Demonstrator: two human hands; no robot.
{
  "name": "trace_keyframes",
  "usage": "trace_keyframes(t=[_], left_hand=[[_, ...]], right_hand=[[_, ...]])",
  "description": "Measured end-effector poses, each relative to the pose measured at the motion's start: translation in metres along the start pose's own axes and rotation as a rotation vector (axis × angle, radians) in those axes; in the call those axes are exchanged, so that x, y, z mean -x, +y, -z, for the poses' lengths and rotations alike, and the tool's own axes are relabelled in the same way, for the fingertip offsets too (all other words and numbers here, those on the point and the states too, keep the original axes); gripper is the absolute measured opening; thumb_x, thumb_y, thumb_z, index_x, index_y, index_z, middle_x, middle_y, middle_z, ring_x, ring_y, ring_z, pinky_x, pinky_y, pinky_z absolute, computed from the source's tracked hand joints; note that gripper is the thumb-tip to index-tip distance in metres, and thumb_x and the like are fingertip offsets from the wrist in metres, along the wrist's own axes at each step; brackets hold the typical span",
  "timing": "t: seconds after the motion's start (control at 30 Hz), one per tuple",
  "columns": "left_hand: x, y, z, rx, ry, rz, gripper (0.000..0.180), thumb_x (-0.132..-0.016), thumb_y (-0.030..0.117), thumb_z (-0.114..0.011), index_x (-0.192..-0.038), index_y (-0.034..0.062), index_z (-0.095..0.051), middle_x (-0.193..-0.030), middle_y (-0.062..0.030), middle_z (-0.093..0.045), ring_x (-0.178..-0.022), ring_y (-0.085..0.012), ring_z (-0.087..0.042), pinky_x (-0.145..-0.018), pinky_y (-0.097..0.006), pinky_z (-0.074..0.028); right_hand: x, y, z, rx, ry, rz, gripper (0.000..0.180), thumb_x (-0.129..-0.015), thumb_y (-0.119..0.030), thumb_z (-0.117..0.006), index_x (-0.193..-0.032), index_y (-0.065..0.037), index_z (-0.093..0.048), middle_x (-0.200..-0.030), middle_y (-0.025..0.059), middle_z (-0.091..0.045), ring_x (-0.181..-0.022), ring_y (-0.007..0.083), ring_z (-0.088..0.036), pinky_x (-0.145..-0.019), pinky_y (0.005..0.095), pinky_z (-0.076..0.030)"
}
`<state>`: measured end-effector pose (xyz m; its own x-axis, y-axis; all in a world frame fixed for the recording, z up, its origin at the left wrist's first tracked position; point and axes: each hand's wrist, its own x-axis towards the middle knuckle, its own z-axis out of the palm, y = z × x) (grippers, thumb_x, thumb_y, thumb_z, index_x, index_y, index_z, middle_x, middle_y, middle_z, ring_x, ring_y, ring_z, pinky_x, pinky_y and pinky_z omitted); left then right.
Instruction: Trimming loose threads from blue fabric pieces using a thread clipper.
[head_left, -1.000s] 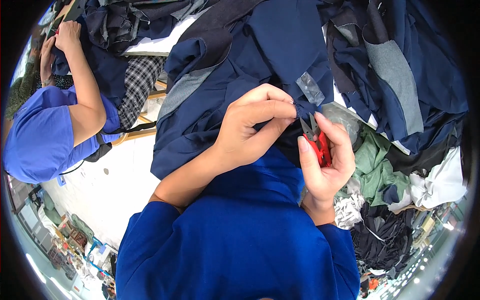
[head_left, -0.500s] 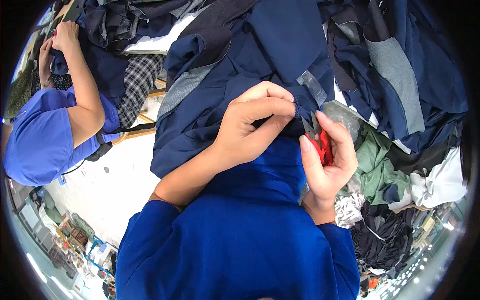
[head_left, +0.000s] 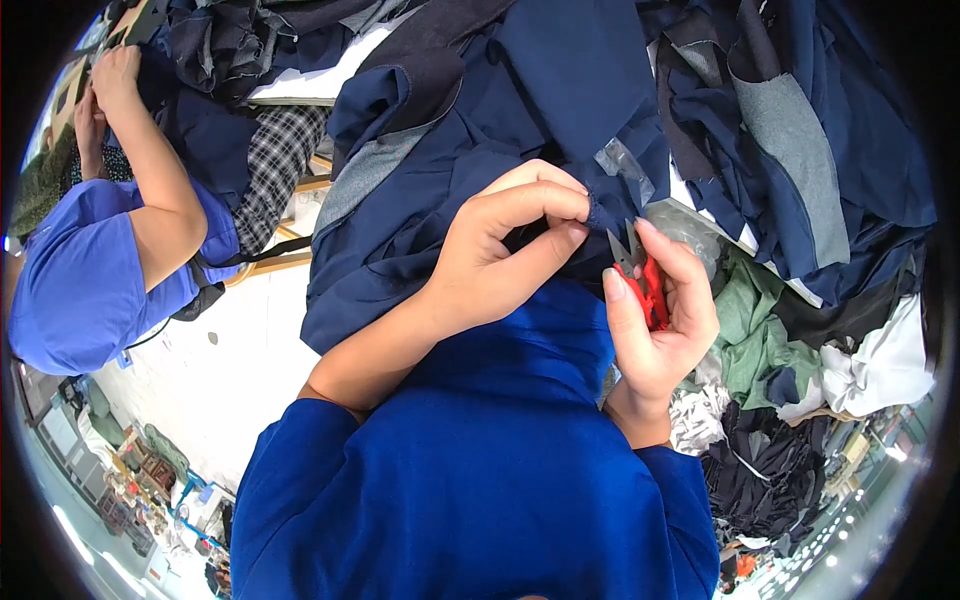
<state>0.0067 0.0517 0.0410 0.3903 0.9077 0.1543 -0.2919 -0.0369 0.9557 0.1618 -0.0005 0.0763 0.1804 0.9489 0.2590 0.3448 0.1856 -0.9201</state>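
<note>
Little has shifted since a second ago: left hand (head_left: 500, 255) still pinches the navy garment's (head_left: 470, 130) hem edge, right hand (head_left: 655, 320) fingers clenched around red thread snips (head_left: 645, 285) just beside it, clear plastic tag (head_left: 622, 165) above, piled cloth crowding the worktop (head_left: 300, 90).

Only packaging in view: clear plastic bag (head_left: 690, 232), crumpled, lying on the garment pile just beside the right hand's fingertips. A second bit of clear film (head_left: 625, 165) sits on navy cloth above it, small, glossy, roughly rectangular. No labels, signs or screens readable anywhere. Lower-left and lower-right rims show small coloured objects, too blurred to tell whether any are packages.
</note>
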Motion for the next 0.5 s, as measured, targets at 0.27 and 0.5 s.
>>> trace_keyframes(t=[0.27,0.5], left_hand=[[0.0003,-0.0021,0.0012,-0.005,-0.01,-0.016,0.018,-0.08,-0.013,-0.052,-0.092,-0.0025,-0.06,-0.101,-0.0126,-0.054,-0.095,-0.017,-0.054,-0.083,-0.027,-0.042],[-0.0003,-0.002,0.0007,-0.075,-0.011,-0.036,0.014,-0.081,-0.011,-0.053,-0.09,-0.0025,-0.061,-0.102,-0.0128,-0.055,-0.093,-0.017,-0.054,-0.082,-0.027,-0.043]], right_hand=[[0.001,0.0013,-0.0023,-0.005,-0.004,-0.016,0.037,-0.068,0.003,-0.072,-0.103,0.001,-0.064,-0.075,0.0063,-0.058,-0.063,0.0101,-0.053,-0.057,0.0194,-0.042],[0.0011,0.001,-0.0027,-0.003,-0.002,-0.014,0.036,-0.068,0.004,-0.071,-0.103,0.002,-0.064,-0.076,0.0071,-0.058,-0.064,0.0105,-0.054,-0.057,0.0196,-0.043]])
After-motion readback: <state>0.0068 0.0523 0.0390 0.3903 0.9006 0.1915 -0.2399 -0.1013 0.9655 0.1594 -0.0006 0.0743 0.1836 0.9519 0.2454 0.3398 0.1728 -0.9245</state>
